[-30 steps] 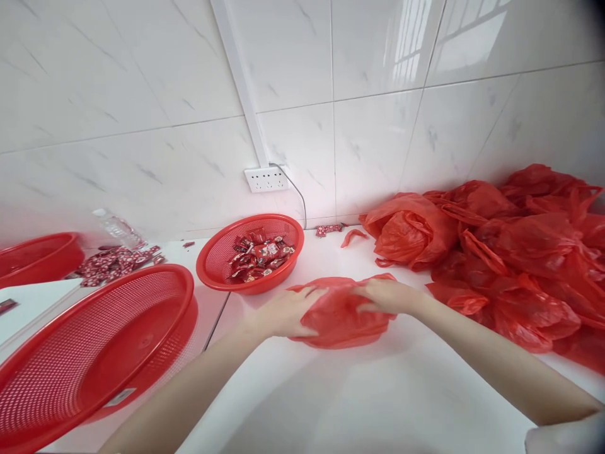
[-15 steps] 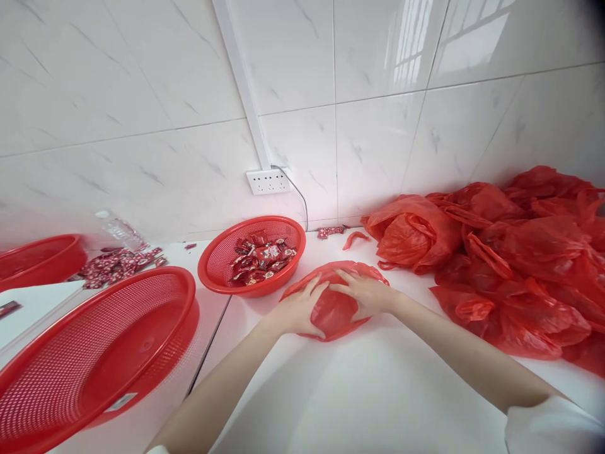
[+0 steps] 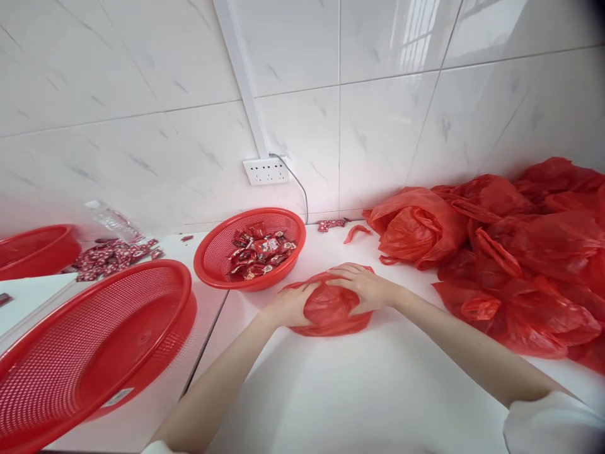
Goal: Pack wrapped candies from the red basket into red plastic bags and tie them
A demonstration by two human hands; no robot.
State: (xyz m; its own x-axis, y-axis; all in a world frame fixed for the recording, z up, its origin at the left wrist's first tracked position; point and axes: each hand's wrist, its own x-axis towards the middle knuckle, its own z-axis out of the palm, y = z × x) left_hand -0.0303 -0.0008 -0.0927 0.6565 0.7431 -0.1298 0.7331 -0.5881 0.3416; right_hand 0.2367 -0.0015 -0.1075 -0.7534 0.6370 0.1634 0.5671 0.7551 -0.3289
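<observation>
A thin red plastic bag (image 3: 331,309) lies crumpled and bunched on the white table in front of me. My left hand (image 3: 292,305) cups its left side, the thumb along the near edge and fingertips over the top. On the opposite side my right hand (image 3: 370,289) curves over the bag, with its thumb on the near part. Both hands press the plastic between them. Beyond my left hand stands a red mesh basket (image 3: 212,255) holding small red wrapped packets (image 3: 265,252). Whether anything is inside the bag I cannot tell.
A large red basket (image 3: 132,334) stands at the left, with a pile of red patterned packets (image 3: 111,258) and a clear bottle (image 3: 113,221) behind it. Several filled-looking red bags (image 3: 529,252) heap up at the right. A socket strip (image 3: 266,171) sits on the tiled wall.
The bag's opened-out top has been pressed into a rounder, puffed bundle. My fingers have moved from its inside edge to its outer sides and top. The view has shifted slightly.
</observation>
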